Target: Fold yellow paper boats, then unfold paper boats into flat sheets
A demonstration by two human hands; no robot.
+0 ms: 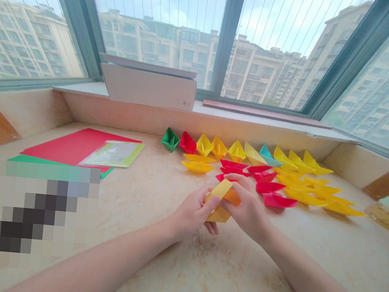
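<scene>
Between both hands, above the counter, is a partly folded piece of yellow paper [224, 189], with an opened pocket and creased flaps. My left hand [194, 209] grips its left side, thumb on the front and other fingers behind and below. My right hand [249, 205] holds its right side, with fingers over the top edge and partly inside the fold. Just beyond my hands stand red paper boats [275, 196], one partly hidden by my right hand. A pair of yellow paper boats [197, 166] sits a little farther off to the left.
A row of paper boats in green [170, 140], red, yellow and blue lines the back ledge. More yellow boats [313, 192] stand at right. Red sheets [65, 144], green paper and a clear packet [115, 153] lie at left. A white box [152, 87] rests on the windowsill.
</scene>
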